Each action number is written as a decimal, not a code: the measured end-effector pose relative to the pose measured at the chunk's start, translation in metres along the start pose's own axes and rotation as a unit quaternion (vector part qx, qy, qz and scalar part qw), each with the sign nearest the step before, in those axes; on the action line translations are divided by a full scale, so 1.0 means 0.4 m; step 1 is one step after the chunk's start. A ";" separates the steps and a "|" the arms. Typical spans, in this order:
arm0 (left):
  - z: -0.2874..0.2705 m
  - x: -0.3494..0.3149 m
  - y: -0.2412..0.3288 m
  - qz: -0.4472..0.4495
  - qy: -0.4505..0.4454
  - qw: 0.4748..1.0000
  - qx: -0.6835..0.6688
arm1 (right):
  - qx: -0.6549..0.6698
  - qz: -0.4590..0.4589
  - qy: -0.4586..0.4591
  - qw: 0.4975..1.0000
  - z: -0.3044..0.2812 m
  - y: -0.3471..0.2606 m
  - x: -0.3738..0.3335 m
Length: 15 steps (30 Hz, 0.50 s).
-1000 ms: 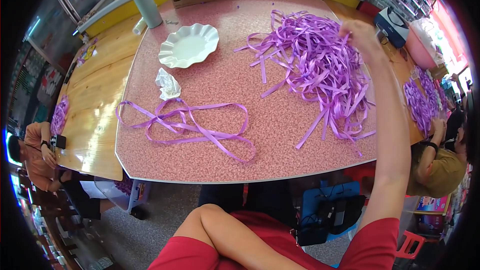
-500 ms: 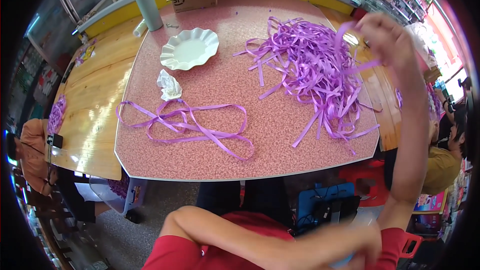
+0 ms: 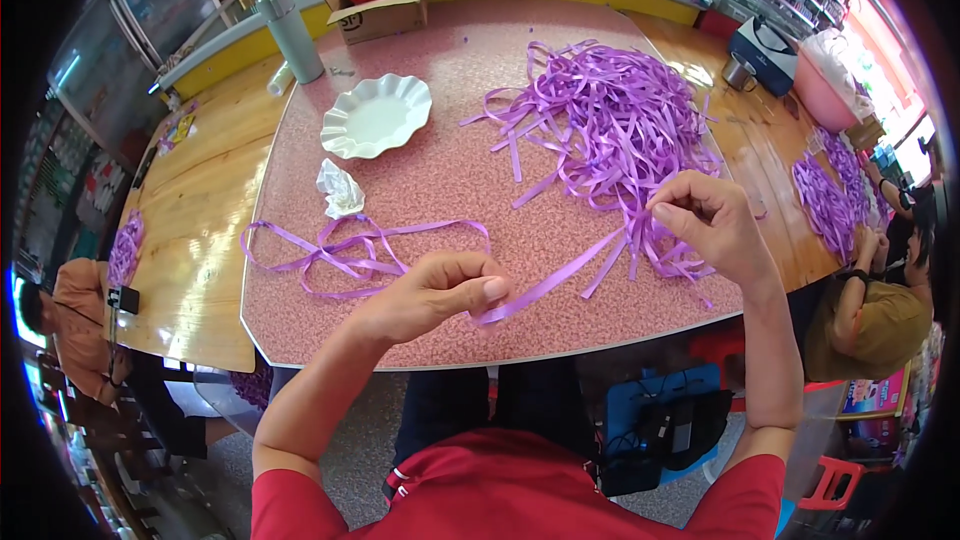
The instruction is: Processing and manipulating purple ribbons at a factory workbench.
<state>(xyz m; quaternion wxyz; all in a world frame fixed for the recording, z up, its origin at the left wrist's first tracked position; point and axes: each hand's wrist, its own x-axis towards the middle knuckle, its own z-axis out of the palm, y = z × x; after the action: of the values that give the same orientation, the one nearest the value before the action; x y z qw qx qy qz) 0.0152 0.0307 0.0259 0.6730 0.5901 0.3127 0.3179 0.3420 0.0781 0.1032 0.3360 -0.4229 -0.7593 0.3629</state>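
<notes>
A length of purple ribbon (image 3: 560, 278) runs between my two hands over the front of the pink speckled table (image 3: 440, 180). My left hand (image 3: 435, 295) pinches it between thumb and fingers, close to the table's front edge. At the other side my right hand (image 3: 712, 222) is closed, thumb against forefinger, where the ribbon reaches the heap. That large tangled heap of purple ribbons (image 3: 620, 115) lies just beyond my right hand. Left of it, partly behind my left hand, a loosely looped purple ribbon (image 3: 350, 262) rests on the tabletop.
A white scalloped dish (image 3: 378, 115), crumpled white tissue (image 3: 340, 188), a grey-green bottle (image 3: 290, 35) and an open cardboard box (image 3: 382, 12) stand farther back. On the right are a metal cup (image 3: 738, 72) and more ribbons (image 3: 825, 195). People sit at both sides.
My right hand has come down from high on the right to the heap's near edge. The left hand has risen from below the table edge and now grips the ribbon.
</notes>
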 end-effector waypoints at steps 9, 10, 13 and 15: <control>-0.043 -0.033 0.023 -0.131 -0.066 0.980 -0.137 | -0.073 -0.051 0.015 0.996 0.021 0.007 0.034; -0.058 -0.044 0.020 -0.137 -0.038 0.983 -0.115 | -0.083 -0.042 0.017 0.996 0.014 0.013 0.028; -0.099 -0.051 0.020 -0.108 -0.003 0.992 -0.058 | -0.107 -0.013 -0.007 0.994 -0.002 0.028 0.015; -0.114 -0.050 0.016 -0.073 0.033 0.997 0.020 | -0.118 0.002 -0.036 0.992 0.022 0.032 0.022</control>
<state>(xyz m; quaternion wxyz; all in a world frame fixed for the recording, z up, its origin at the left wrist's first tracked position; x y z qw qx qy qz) -0.0336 0.0425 0.0281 0.6715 0.5682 0.3836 0.2812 0.3362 0.0886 0.0899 0.2554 -0.4480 -0.8074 0.2866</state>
